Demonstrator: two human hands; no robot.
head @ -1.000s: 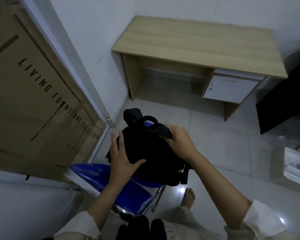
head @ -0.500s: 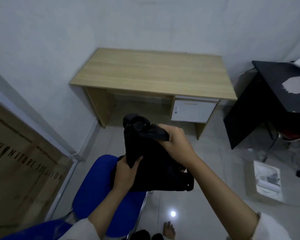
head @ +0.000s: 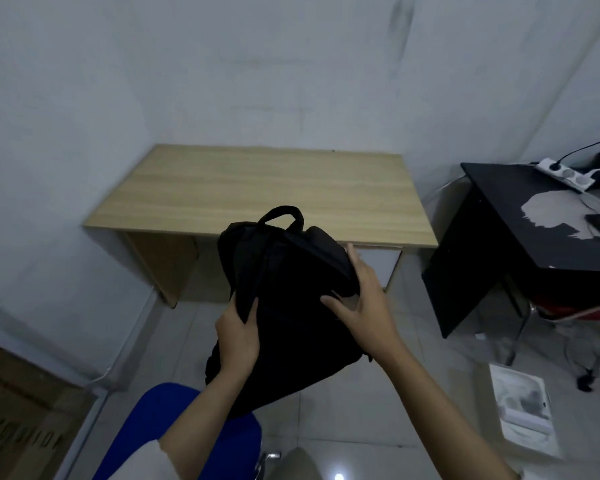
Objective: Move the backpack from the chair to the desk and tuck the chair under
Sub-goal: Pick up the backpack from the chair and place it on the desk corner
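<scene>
A black backpack (head: 291, 299) hangs in the air between me and the wooden desk (head: 257, 188), above the front edge of the blue chair (head: 146, 431). My left hand (head: 238, 336) grips its left side by a strap. My right hand (head: 368, 303) presses against its right side with fingers spread. The backpack's carry handle points toward the desk. The desk top is bare, with a white drawer under its right end, partly hidden by the bag.
A black table (head: 534, 233) with a white power strip (head: 565, 174) stands to the right of the desk. A white box (head: 520, 407) lies on the tiled floor at right. A cardboard panel (head: 18, 410) leans at lower left. White walls enclose the corner.
The backpack has risen off the blue chair seat and moved toward the desk. My right hand shifted from its top to its right side. The view has turned toward the desk.
</scene>
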